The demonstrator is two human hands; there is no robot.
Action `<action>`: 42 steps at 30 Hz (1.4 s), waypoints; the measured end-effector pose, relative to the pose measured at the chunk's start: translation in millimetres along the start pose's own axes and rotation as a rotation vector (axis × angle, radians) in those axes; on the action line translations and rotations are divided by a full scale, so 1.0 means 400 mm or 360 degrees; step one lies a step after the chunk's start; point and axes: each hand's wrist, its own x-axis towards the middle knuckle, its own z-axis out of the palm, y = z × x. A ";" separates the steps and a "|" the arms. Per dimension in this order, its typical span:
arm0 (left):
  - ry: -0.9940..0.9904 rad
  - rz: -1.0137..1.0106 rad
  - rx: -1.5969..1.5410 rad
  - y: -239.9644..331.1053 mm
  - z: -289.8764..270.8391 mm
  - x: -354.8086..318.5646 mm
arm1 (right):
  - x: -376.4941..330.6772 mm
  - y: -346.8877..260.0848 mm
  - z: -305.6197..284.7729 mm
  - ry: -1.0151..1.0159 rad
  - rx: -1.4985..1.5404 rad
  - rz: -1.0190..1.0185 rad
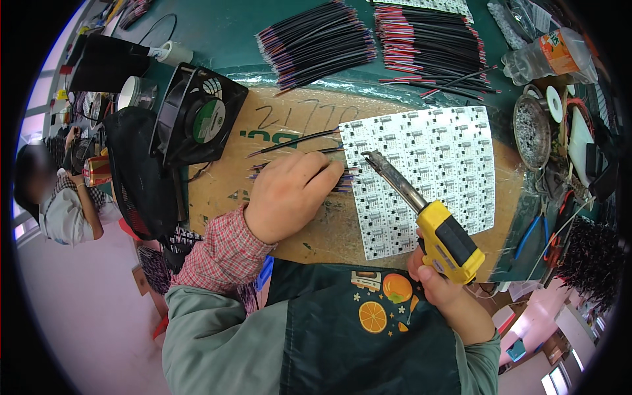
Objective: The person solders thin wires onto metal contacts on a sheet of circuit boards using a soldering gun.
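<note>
My right hand (pixel 434 280) grips the yellow and black handle of a soldering gun (pixel 449 242). The gun's metal nose reaches up and left, its tip over the left part of a white circuit board panel (pixel 471 171) printed with repeated small units. My left hand (pixel 293 194) is closed at the panel's left edge, fingers curled down on thin black wires (pixel 296 141). Some of these wires meet the edge, and others with purplish ends show under the fingers; the fingertips' exact hold is partly hidden.
Brown cardboard (pixel 303 243) lies under the panel. Behind are bundles of black wires (pixel 316 46) and red-tipped wires (pixel 431 49). A black fan (pixel 201 118) stands left; a plastic bottle (pixel 553 56), metal dish (pixel 532 131) and blue-handled pliers (pixel 532 234) are right. Another person (pixel 69 204) sits far left.
</note>
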 end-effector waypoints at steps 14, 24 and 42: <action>-0.0049 -0.0017 0.0090 -0.002 -0.007 -0.010 | -0.003 0.006 0.003 0.0061 -0.0198 0.0032; -0.0090 -0.0033 0.0104 0.006 -0.010 -0.010 | 0.001 -0.005 0.006 0.0092 -0.0153 0.0176; -0.0074 -0.0030 0.0102 0.000 -0.003 -0.012 | -0.019 -0.007 0.002 0.0054 -0.0281 0.0134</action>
